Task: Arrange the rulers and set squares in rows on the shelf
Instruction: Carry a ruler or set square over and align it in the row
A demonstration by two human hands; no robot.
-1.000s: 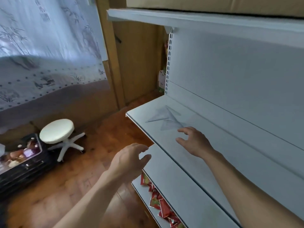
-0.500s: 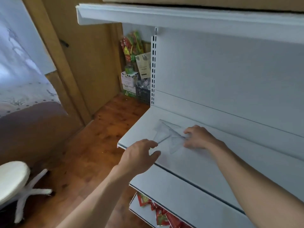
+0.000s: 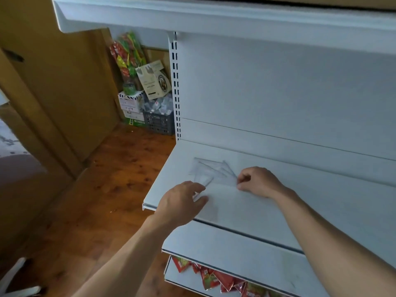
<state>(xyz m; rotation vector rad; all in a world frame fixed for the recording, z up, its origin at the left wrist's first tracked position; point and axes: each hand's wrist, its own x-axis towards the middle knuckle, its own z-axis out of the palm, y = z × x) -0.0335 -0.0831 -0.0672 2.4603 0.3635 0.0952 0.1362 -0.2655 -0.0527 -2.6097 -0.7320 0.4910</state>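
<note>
Set squares (image 3: pixel 211 173) (no. unclear): right hand (image 3: pixel 259 182) pinches.

The clear set squares (image 3: pixel 211 171) overlap in a faint pile whose edges fade into the white shelf (image 3: pixel 300 206), so their number cannot be counted and no markings can be read. The left hand (image 3: pixel 182 202) covers the pile's near corner, and whether it grips or only touches is unclear. The right hand (image 3: pixel 260 182) hides the corner it pinches. The red packets (image 3: pixel 216 279) below are half hidden and cut off by the bottom edge.
</note>
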